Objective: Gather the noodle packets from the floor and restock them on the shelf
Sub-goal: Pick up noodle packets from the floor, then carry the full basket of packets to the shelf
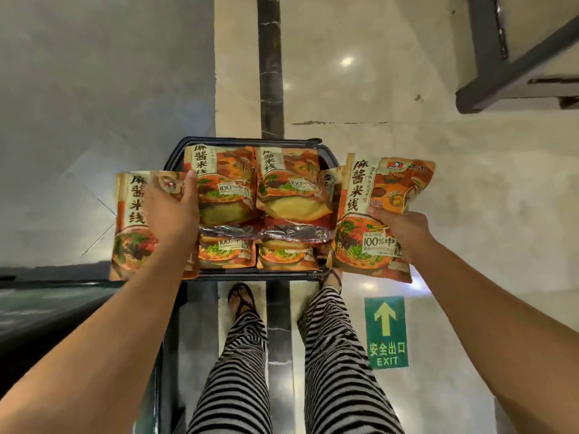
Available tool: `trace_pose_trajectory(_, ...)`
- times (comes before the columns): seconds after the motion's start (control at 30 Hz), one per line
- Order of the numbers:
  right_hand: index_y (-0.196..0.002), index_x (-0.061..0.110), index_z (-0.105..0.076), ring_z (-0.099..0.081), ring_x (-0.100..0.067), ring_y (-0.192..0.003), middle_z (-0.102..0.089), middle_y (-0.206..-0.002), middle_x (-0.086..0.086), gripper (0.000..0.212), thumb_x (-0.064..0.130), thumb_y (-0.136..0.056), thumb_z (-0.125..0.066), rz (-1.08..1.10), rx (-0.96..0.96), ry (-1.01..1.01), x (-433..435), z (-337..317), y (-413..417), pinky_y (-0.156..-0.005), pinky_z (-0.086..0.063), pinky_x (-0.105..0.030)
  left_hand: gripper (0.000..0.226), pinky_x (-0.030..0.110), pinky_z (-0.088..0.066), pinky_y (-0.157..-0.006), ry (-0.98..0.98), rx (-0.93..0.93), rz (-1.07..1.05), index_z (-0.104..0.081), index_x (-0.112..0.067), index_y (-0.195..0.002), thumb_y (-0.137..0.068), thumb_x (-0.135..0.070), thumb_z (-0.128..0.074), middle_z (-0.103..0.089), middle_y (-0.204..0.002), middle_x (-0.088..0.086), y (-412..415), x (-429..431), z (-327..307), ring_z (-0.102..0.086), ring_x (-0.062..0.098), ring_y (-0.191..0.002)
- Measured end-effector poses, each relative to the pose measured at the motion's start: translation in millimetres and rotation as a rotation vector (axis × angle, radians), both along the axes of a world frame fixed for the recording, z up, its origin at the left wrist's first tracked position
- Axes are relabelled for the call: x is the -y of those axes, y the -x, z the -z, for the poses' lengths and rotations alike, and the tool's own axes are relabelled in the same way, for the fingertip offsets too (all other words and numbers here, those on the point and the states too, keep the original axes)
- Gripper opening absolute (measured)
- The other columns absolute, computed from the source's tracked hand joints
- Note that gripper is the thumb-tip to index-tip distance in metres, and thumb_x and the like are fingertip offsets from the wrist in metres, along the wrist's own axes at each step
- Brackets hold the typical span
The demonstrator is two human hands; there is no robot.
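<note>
A black basket (pixel 250 141) stands on the floor in front of my feet, holding several orange noodle packets (pixel 260 195) in two rows. My left hand (pixel 174 208) grips one packet (pixel 133 220) by its right edge, held up at the basket's left side. My right hand (pixel 398 227) grips another packet (pixel 372 214) at its right edge, held up at the basket's right side. Both held packets face up with their Chinese print showing.
The floor is pale glossy tile with a dark strip (pixel 271 73) running away from me. A green EXIT arrow sticker (pixel 387 332) lies at the right. A dark shelf frame (pixel 513 67) stands at the upper right. A dark ledge (pixel 47 308) runs along the left.
</note>
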State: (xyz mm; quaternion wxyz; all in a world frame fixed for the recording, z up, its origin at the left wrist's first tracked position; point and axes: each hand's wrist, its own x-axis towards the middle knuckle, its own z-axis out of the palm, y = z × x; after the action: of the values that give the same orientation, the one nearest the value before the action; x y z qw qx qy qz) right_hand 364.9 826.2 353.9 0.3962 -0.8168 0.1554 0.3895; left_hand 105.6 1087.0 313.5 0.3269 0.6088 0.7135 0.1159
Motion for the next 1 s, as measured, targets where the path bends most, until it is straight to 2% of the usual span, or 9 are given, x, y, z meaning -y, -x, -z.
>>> trace_pose_trajectory(0.1,-0.080,0.017,-0.064,-0.071,-0.025,-0.076,-0.072,-0.094,-0.010,0.028,0.023,-0.068,-0.089,-0.050,-0.006,0.037,-10.3,27.3,-25.9,-0.079,-0.059,-0.038,0.092,0.049,-0.039,-0.109,-0.084,-0.029,-0.012,-0.044,-0.010,-0.141,-0.082,-0.081,-0.044,-0.055,-0.137,0.014,-10.7,15.6,7.6,-0.050,0.033,-0.129)
trace_pose_trajectory(0.2,-0.089,0.014,-0.067,-0.070,-0.025,-0.077,-0.072,-0.097,-0.010,0.033,0.031,-0.070,-0.088,-0.171,-0.021,0.059,-21.0,50.9,-43.0,-0.075,-0.058,-0.036,0.106,0.052,-0.041,-0.108,-0.114,-0.002,-0.122,-0.046,-0.011,-0.141,-0.075,-0.093,-0.035,-0.056,-0.138,0.012,-20.2,31.4,15.3,-0.051,0.031,-0.130)
trace_pose_trajectory(0.3,-0.100,0.010,-0.067,-0.065,-0.021,-0.071,-0.068,-0.092,-0.008,0.042,0.040,-0.075,-0.082,-0.327,-0.007,0.104,-33.1,72.9,-52.2,-0.064,-0.050,-0.027,0.110,0.051,-0.036,-0.113,-0.125,-0.020,-0.233,-0.041,-0.010,-0.146,-0.075,-0.093,-0.032,-0.049,-0.147,0.012,-31.2,47.4,23.8,-0.043,0.030,-0.138)
trace_pose_trajectory(0.43,-0.122,0.002,-0.061,-0.063,-0.034,-0.104,-0.066,-0.116,-0.017,0.064,0.051,-0.083,-0.072,-0.528,0.029,0.212,-46.7,93.8,-55.5,-0.080,-0.047,-0.034,0.105,0.048,-0.031,-0.116,-0.144,0.016,-0.331,-0.039,-0.010,-0.148,-0.078,-0.089,-0.034,-0.046,-0.149,0.010,-33.5,74.4,27.5,-0.039,0.027,-0.140)
trace_pose_trajectory(0.53,-0.125,0.001,-0.059,-0.060,-0.037,-0.112,-0.064,-0.122,-0.019,0.064,0.055,-0.090,-0.059,-0.749,0.052,0.300,-51.1,89.0,-58.1,-0.083,-0.043,-0.034,0.099,0.047,-0.030,-0.117,-0.101,-0.009,-0.448,-0.036,-0.010,-0.150,-0.082,-0.082,-0.040,-0.044,-0.151,0.009,-27.5,101.3,27.0,-0.035,0.027,-0.142)
trace_pose_trajectory(0.67,-0.119,0.001,-0.061,-0.061,-0.036,-0.106,-0.065,-0.118,-0.019,0.063,0.057,-0.096,-0.047,-0.982,0.119,0.447,-45.0,63.1,-76.5,-0.077,-0.039,-0.030,0.108,0.050,-0.037,-0.112,-0.023,0.047,-0.629,-0.038,-0.013,-0.148,-0.073,-0.091,-0.036,-0.050,-0.146,0.008,-22.7,131.0,20.3,-0.043,0.030,-0.138)
trace_pose_trajectory(0.77,-0.092,0.003,-0.063,-0.060,-0.033,-0.090,-0.067,-0.108,-0.018,0.054,0.053,-0.098,-0.046,-1.122,0.236,0.504,-49.2,41.0,-95.8,-0.072,-0.040,-0.030,0.100,0.049,-0.039,-0.110,-0.023,0.090,-0.752,-0.041,-0.014,-0.146,-0.077,-0.085,-0.040,-0.054,-0.143,0.007,-25.3,145.9,14.5,-0.047,0.029,-0.134)
trace_pose_trajectory(0.9,-0.076,0.002,-0.047,-0.055,-0.029,-0.087,-0.054,-0.081,-0.007,0.052,0.050,-0.096,-0.053,-1.168,0.331,0.381,-90.6,26.3,-121.2,-0.069,-0.036,-0.030,0.081,0.045,-0.033,-0.111,-0.013,0.082,-0.873,-0.040,-0.010,-0.146,-0.091,-0.069,-0.047,-0.049,-0.147,0.013,-36.9,155.0,10.7,-0.042,0.032,-0.137)
trace_pose_trajectory(1.0,-0.062,0.010,-0.039,-0.052,-0.028,-0.076,-0.043,-0.062,-0.003,0.058,0.057,-0.093,-0.051,-1.371,0.383,0.283,-145.9,35.9,-129.9,-0.056,-0.026,-0.033,0.085,0.045,-0.029,-0.116,0.013,0.075,-0.966,-0.033,-0.009,-0.152,-0.092,-0.067,-0.047,-0.040,-0.154,0.013,-44.0,158.6,16.7,-0.036,0.031,-0.142)
